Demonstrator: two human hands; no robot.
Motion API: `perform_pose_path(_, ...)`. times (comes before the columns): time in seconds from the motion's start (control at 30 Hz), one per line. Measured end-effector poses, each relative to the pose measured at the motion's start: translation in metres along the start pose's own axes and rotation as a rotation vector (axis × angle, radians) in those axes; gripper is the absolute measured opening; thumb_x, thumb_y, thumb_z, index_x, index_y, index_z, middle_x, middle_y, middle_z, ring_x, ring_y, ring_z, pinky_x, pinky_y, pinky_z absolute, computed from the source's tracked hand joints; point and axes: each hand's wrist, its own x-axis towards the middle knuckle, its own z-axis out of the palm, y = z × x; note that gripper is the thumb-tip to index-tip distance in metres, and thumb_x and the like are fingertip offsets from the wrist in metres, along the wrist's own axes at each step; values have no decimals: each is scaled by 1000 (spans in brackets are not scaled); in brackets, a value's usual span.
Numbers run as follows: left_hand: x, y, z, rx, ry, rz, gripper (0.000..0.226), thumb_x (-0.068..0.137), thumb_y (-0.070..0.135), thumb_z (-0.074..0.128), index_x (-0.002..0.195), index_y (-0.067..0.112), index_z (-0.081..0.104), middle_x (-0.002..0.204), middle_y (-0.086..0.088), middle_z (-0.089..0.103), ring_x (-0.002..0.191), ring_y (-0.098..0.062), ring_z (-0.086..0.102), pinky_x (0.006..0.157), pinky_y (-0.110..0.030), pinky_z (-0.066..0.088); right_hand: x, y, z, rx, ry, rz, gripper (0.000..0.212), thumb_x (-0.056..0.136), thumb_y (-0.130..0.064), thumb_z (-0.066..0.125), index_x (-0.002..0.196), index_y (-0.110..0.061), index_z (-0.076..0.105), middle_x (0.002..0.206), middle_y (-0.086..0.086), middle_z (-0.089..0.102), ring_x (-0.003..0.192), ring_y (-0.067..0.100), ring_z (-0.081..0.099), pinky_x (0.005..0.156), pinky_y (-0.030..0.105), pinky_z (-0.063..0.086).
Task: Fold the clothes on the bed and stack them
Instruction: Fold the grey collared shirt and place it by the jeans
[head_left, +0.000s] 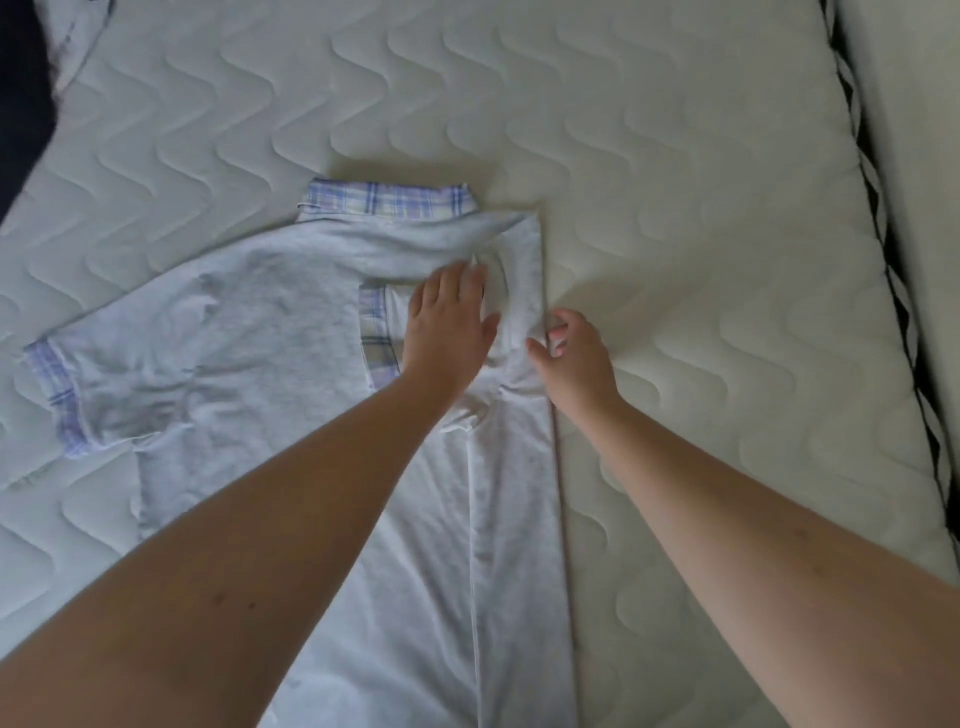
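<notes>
A pale grey shirt (270, 312) with a blue plaid collar and plaid sleeve cuffs lies flat on the quilted mattress (675, 208). Its right side is folded inward, with the right sleeve lying over the chest. My left hand (452, 322) rests flat on that folded sleeve, fingers straight. My right hand (574, 358) is at the folded right edge, its thumb and curled fingers pinching the cloth there. The left sleeve stays spread out to the left.
Another light garment (78, 36) and a dark cloth (21, 93) lie at the far left corner. The mattress edge with black-and-white piping (893, 291) runs down the right side. Bare mattress lies behind and right of the shirt.
</notes>
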Motion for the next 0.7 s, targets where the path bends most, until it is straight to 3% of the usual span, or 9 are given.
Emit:
perform_pose_path(0.1, 40, -1, -5, -77, -43, -133, 56, 94, 41, 59, 139, 13, 43, 136, -10, 50, 126, -29, 47, 105, -42, 37, 26, -11, 1, 26, 20, -5, 52, 89, -32, 67, 134, -10, 51, 113, 5, 62, 107, 24, 58, 97, 40, 46)
perform_pose_path(0.17, 58, -4, -6, -237, -137, -229, 34, 93, 38, 62, 119, 17, 56, 105, 0, 63, 98, -22, 60, 82, -36, 49, 45, -20, 2, 51, 34, 3, 42, 90, -33, 66, 124, -10, 57, 108, 4, 64, 103, 23, 60, 90, 34, 47)
perform_pose_path(0.23, 69, -11, -3, -425, -185, -341, 10, 93, 30, 63, 100, 24, 60, 83, 8, 63, 74, -10, 60, 58, -24, 44, 65, -27, 3, 43, 43, 4, 32, 90, -36, 65, 111, -11, 63, 97, 2, 66, 95, 22, 63, 74, 27, 42)
perform_pose_path(0.27, 72, -15, -1, -508, -186, -385, 5, 93, 27, 62, 96, 26, 59, 82, 8, 65, 70, -7, 58, 54, -21, 40, 75, -31, 4, 29, 41, 0, 32, 90, -38, 64, 108, -11, 65, 92, 0, 66, 91, 22, 64, 71, 26, 41)
perform_pose_path(0.4, 78, -30, 7, -784, -161, -471, 12, 91, 22, 67, 102, 26, 62, 85, 10, 67, 74, -6, 60, 56, -17, 42, 110, -42, 7, -6, 71, 58, 32, 92, -43, 60, 96, -14, 72, 89, 4, 73, 91, 25, 67, 72, 27, 45)
perform_pose_path(0.5, 81, -38, 10, -894, -187, -521, 11, 90, 20, 71, 87, 29, 64, 87, 4, 70, 75, -10, 63, 58, -22, 50, 124, -41, 7, 84, 117, 153, 30, 93, -43, 60, 78, -18, 70, 76, 3, 69, 86, 25, 68, 74, 29, 49)
perform_pose_path(0.6, 82, -41, 10, -958, -187, -555, 11, 89, 20, 72, 85, 28, 65, 93, -1, 73, 79, -14, 65, 68, -26, 56, 131, -37, 6, 100, 100, 187, 35, 94, -45, 58, 92, -14, 75, 81, 6, 72, 86, 25, 68, 76, 29, 50)
perform_pose_path(0.7, 80, -39, 12, -944, -162, -578, 6, 91, 22, 70, 90, 27, 66, 91, 4, 72, 78, -10, 64, 61, -20, 51, 136, -41, 6, 113, 71, 251, 38, 97, -42, 55, 107, -10, 74, 97, 11, 73, 97, 27, 67, 81, 26, 47)
